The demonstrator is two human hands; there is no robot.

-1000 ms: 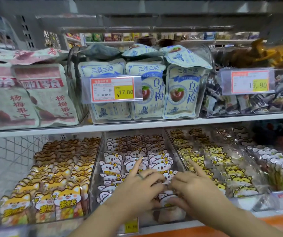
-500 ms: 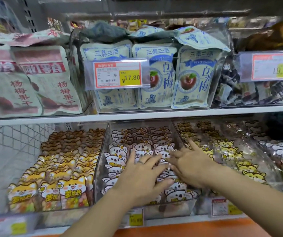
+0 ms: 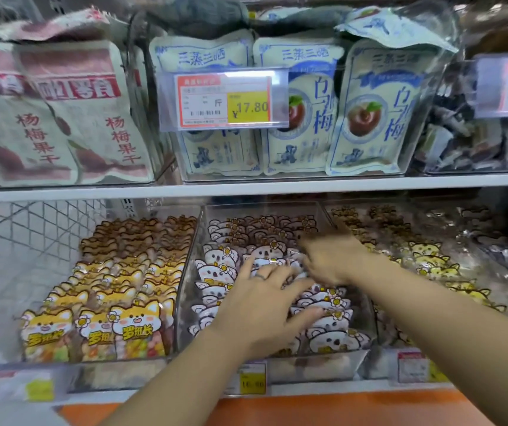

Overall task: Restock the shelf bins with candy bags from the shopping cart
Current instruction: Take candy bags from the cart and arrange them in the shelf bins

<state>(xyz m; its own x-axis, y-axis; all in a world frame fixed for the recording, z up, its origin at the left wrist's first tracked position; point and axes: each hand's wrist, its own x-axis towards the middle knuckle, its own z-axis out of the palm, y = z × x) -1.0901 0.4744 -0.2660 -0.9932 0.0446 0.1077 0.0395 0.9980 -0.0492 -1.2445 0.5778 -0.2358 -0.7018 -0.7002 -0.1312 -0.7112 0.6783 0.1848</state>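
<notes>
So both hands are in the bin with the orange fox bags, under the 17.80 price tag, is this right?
Not quite. The head view shows the left hand and right hand in the middle bin, on the white bear bags. The orange fox bags fill the bin to its left. It does sit under the 17.80 tag.

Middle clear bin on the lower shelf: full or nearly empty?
Full: the middle bin holds rows of white bear candy bags from front to back.
</notes>
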